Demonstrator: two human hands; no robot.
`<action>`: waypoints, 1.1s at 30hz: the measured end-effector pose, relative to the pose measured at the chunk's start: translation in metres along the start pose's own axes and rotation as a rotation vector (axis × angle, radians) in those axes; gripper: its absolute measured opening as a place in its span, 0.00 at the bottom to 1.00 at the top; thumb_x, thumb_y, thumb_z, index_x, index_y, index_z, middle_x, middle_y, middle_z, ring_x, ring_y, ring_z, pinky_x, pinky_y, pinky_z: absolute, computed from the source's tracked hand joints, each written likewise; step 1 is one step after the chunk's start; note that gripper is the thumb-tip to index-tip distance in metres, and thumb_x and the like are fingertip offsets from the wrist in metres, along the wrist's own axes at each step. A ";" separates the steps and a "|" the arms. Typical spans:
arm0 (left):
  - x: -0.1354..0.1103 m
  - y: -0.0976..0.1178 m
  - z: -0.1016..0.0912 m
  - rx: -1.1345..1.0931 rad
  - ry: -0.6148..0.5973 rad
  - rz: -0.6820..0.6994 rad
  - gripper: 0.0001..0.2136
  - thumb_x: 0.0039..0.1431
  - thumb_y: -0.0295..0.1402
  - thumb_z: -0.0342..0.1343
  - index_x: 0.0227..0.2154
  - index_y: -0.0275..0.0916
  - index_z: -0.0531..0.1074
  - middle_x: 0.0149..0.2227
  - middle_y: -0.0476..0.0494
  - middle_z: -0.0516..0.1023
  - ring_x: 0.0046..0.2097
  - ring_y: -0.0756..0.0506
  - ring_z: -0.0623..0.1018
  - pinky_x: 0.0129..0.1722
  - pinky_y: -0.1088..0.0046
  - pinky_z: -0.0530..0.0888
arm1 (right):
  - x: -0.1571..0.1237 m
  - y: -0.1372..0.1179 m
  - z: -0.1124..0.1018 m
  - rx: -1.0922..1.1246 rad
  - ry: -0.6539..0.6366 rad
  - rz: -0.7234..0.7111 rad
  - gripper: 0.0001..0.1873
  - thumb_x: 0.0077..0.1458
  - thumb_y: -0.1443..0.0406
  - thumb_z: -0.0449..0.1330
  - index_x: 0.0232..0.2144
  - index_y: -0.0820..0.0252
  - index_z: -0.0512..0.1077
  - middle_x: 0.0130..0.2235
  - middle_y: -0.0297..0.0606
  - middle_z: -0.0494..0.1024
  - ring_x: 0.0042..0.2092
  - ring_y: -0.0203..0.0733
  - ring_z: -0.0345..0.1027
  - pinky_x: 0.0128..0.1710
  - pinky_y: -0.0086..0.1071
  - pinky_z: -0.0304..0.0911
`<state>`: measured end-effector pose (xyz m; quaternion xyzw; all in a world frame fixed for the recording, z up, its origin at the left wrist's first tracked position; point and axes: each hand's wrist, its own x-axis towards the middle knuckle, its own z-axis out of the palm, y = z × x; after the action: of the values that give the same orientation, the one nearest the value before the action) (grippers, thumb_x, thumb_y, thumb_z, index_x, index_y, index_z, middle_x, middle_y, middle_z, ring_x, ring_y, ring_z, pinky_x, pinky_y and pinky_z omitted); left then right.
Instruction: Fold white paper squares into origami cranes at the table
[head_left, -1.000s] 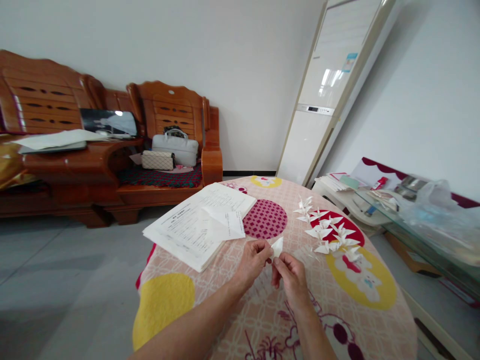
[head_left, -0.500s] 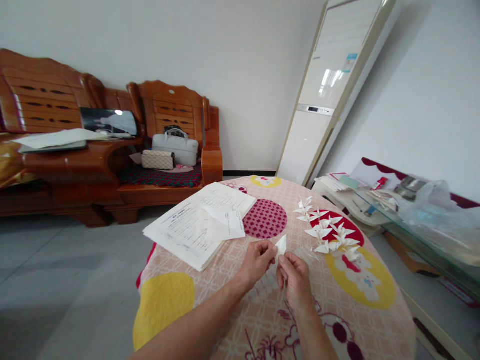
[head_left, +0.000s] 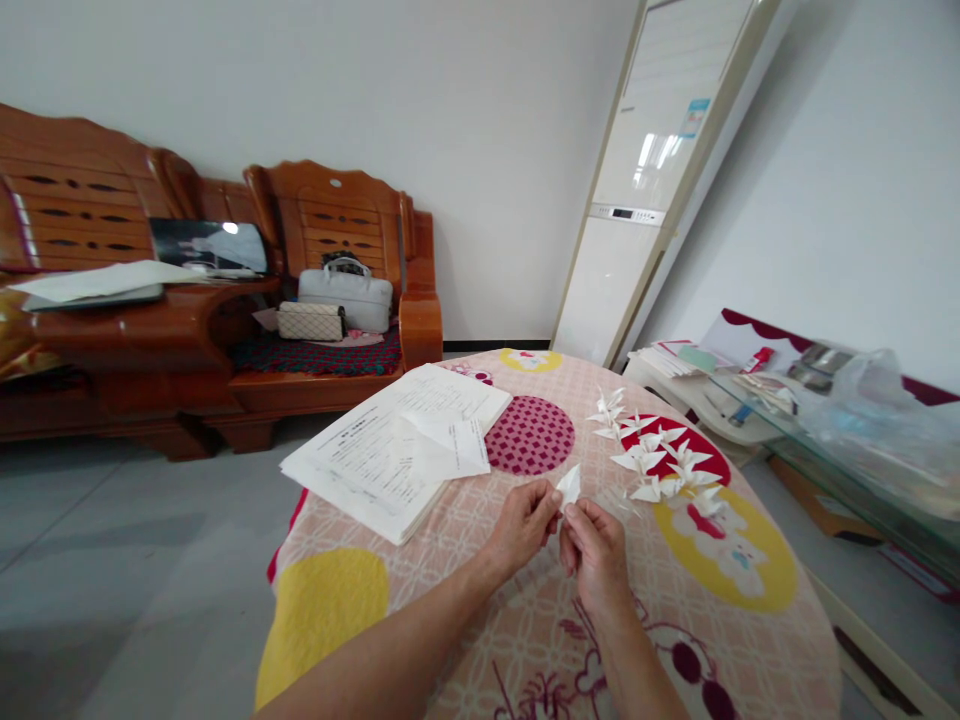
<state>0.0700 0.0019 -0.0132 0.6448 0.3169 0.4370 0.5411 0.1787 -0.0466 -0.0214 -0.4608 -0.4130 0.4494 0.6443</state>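
Observation:
Between my hands is a small piece of folded white paper (head_left: 570, 484), its pointed tip facing up and away from me. My left hand (head_left: 527, 522) pinches its left edge between thumb and fingers. On the lower right side, my right hand (head_left: 596, 548) grips the same paper with thumb and forefinger; its other fingers are curled under. Beyond and to the right, several white folded paper cranes (head_left: 661, 460) lie grouped on the round table's patterned cloth (head_left: 480, 620). To the left is a stack of printed sheets (head_left: 375, 450) with a smaller loose paper (head_left: 450, 445) on top.
A glass-topped stand (head_left: 840, 470) at the right holds a plastic bag (head_left: 877, 410) and papers. Behind the table stands a tall white air conditioner (head_left: 611, 250). Wooden chairs (head_left: 337, 215) line the left wall, with a grey bag (head_left: 349, 297) on one seat.
Both hands have shifted slightly right with the folded paper, which now tilts more to the right. The view has moved a little; the cranes and the stack lie as before.

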 end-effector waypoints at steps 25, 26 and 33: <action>0.003 0.015 -0.014 -0.175 -0.282 -0.031 0.20 0.62 0.49 0.47 0.29 0.35 0.65 0.24 0.50 0.68 0.23 0.53 0.68 0.23 0.78 0.66 | 0.003 -0.025 -0.010 -0.138 0.117 -0.184 0.19 0.59 0.52 0.56 0.26 0.61 0.71 0.19 0.33 0.72 0.20 0.36 0.65 0.18 0.27 0.60; 0.002 0.015 -0.014 -0.163 -0.295 -0.029 0.19 0.63 0.49 0.47 0.29 0.35 0.65 0.24 0.50 0.68 0.23 0.53 0.68 0.24 0.78 0.66 | 0.003 -0.026 -0.010 -0.127 0.114 -0.181 0.19 0.59 0.53 0.56 0.25 0.60 0.70 0.19 0.32 0.71 0.19 0.36 0.65 0.17 0.27 0.60; 0.002 0.015 -0.014 -0.064 -0.287 0.004 0.20 0.64 0.50 0.43 0.29 0.36 0.65 0.23 0.49 0.68 0.23 0.53 0.68 0.24 0.78 0.66 | 0.004 -0.026 -0.009 -0.084 0.134 -0.136 0.18 0.57 0.54 0.58 0.22 0.60 0.70 0.17 0.31 0.71 0.17 0.35 0.64 0.14 0.26 0.58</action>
<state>0.0572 0.0062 0.0020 0.6836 0.2208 0.3515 0.6003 0.1931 -0.0492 0.0022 -0.4871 -0.4178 0.3553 0.6796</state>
